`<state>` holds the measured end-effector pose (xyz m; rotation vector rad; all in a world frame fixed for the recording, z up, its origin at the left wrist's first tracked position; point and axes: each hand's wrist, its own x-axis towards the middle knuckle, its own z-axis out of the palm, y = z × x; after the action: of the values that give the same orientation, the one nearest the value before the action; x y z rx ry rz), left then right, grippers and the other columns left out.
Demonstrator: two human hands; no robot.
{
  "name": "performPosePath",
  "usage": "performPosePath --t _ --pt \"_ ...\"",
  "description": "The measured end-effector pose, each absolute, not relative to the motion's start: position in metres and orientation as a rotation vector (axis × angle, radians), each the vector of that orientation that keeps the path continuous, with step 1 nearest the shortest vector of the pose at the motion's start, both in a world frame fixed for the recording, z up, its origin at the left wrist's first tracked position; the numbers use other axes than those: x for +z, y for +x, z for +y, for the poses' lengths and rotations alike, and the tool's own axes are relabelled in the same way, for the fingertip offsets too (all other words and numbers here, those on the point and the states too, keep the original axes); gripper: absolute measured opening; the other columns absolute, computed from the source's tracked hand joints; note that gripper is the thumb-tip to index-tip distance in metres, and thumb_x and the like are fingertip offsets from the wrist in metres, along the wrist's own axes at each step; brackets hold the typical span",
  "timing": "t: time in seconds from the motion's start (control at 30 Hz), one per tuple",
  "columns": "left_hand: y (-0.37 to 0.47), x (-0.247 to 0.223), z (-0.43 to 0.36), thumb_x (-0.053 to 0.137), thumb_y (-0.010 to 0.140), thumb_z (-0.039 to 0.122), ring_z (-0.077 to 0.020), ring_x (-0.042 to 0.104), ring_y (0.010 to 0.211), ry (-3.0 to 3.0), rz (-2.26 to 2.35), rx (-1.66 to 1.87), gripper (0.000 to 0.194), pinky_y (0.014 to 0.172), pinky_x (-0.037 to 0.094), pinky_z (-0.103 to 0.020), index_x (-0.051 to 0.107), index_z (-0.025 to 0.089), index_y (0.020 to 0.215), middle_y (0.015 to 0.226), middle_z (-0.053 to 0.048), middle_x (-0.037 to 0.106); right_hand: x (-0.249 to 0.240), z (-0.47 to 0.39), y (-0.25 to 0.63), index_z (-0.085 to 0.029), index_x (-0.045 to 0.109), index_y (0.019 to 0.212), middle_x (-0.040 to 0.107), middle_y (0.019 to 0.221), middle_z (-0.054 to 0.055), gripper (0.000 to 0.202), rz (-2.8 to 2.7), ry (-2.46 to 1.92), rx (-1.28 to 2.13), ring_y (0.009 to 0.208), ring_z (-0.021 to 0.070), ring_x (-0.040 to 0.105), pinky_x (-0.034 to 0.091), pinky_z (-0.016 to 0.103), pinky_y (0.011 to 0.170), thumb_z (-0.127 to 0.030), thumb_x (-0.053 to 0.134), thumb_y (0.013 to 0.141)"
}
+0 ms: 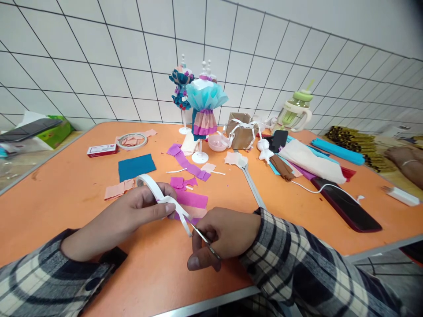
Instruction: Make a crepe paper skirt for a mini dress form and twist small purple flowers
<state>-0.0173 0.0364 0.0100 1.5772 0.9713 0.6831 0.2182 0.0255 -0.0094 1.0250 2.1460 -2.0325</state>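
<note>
My left hand (148, 204) is closed on a roll of white tape (153, 186), its thumb pressing the strip, which hangs toward the right in a folded double end. My right hand (218, 235) is wrapped round small scissors (202, 236), the fingers through the handles. Their blades point up and left and meet the end of the white strip. Under and behind the hands lie magenta and peach crepe paper (191, 200) pieces. A purple strip (188, 164) lies farther back.
Small dress stands (200, 157) rise at the back centre. Around them are a pink bowl (218, 142) and brown box (242, 132). At left are a blue paper (136, 167), red box (102, 150) and tape roll (132, 140). A phone (346, 204) and a person's arm (405, 160) are right.
</note>
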Motion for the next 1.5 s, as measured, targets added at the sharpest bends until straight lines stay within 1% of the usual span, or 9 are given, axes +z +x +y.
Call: performPosePath --t 0.2,0.37,0.47,0.67,0.83,1.03,1.17,1.37,1.5 --pt "-0.012 0.013 0.036 0.066 0.087 0.03 -0.0156 0.067 0.083 1.64 0.954 0.618 0.008 0.075 0.055 -0.021 0.071 0.025 0.087 0.085 0.003 0.073 -0.007 0.025 0.217 -0.015 0.065 0.071 0.06 0.054 -0.007 0.044 2.114 1.064 -2.036 0.049 0.0029 0.043 0.031 0.018 0.053 -0.057 0.079 0.07" --pt "-0.01 0.012 0.035 0.066 0.086 0.032 -0.0146 0.066 0.077 1.64 0.999 0.65 0.009 0.071 0.055 -0.02 0.07 0.024 0.083 0.077 0.003 0.069 -0.009 0.025 0.216 -0.015 0.065 0.073 0.061 0.056 -0.007 0.044 2.137 1.058 -2.032 0.05 0.0028 0.043 0.031 0.018 0.052 -0.057 0.079 0.07" --pt "-0.009 0.012 0.033 0.067 0.084 0.034 -0.0157 0.067 0.078 1.673 1.042 0.636 0.011 0.072 0.055 -0.021 0.071 0.023 0.082 0.08 0.002 0.071 -0.012 0.026 0.217 -0.015 0.065 0.074 0.062 0.058 -0.006 0.044 2.15 1.044 -2.042 0.049 0.003 0.044 0.032 0.017 0.052 -0.058 0.078 0.071" --pt "-0.007 0.009 0.032 0.066 0.084 0.038 -0.0174 0.067 0.078 1.693 1.079 0.618 0.017 0.073 0.056 -0.024 0.069 0.021 0.08 0.078 0.001 0.07 -0.015 0.026 0.216 -0.015 0.065 0.074 0.062 0.057 -0.006 0.045 2.151 1.039 -2.053 0.048 0.003 0.044 0.032 0.017 0.051 -0.058 0.078 0.071" --pt "-0.004 0.009 0.032 0.065 0.085 0.04 -0.0194 0.069 0.083 1.689 1.071 0.574 0.019 0.077 0.057 -0.026 0.07 0.022 0.082 0.084 0.0 0.073 -0.016 0.026 0.214 -0.015 0.066 0.073 0.062 0.057 -0.006 0.045 2.166 1.046 -2.082 0.047 0.0027 0.044 0.033 0.017 0.051 -0.058 0.078 0.071" --pt "-0.005 0.009 0.033 0.069 0.082 0.041 -0.0184 0.071 0.083 1.677 1.078 0.599 0.019 0.076 0.057 -0.023 0.071 0.022 0.08 0.083 0.0 0.075 -0.016 0.026 0.214 -0.014 0.064 0.069 0.061 0.056 -0.005 0.046 2.175 1.033 -2.121 0.051 0.0041 0.051 0.036 0.017 0.055 -0.058 0.076 0.074" --pt "-0.005 0.011 0.032 0.07 0.08 0.042 -0.0181 0.071 0.081 1.671 1.095 0.609 0.02 0.075 0.058 -0.023 0.072 0.023 0.079 0.081 0.001 0.075 -0.015 0.026 0.214 -0.014 0.062 0.068 0.06 0.053 -0.006 0.047 2.162 1.03 -2.126 0.049 0.0046 0.05 0.036 0.018 0.054 -0.059 0.076 0.073" --pt "-0.003 0.016 0.034 0.067 0.082 0.048 -0.0205 0.07 0.082 1.727 1.102 0.565 0.025 0.077 0.058 -0.028 0.073 0.024 0.081 0.082 0.0 0.076 -0.014 0.026 0.213 -0.014 0.061 0.067 0.06 0.05 -0.005 0.048 2.141 1.053 -2.09 0.048 0.0053 0.049 0.034 0.018 0.053 -0.06 0.077 0.071" --pt "-0.008 0.016 0.036 0.067 0.082 0.049 -0.0223 0.07 0.087 1.813 1.137 0.458 0.027 0.081 0.057 -0.03 0.076 0.024 0.088 0.089 -0.002 0.077 -0.014 0.026 0.211 -0.015 0.06 0.068 0.06 0.048 -0.006 0.047 2.094 1.079 -2.102 0.048 0.0055 0.051 0.035 0.018 0.055 -0.059 0.077 0.071"
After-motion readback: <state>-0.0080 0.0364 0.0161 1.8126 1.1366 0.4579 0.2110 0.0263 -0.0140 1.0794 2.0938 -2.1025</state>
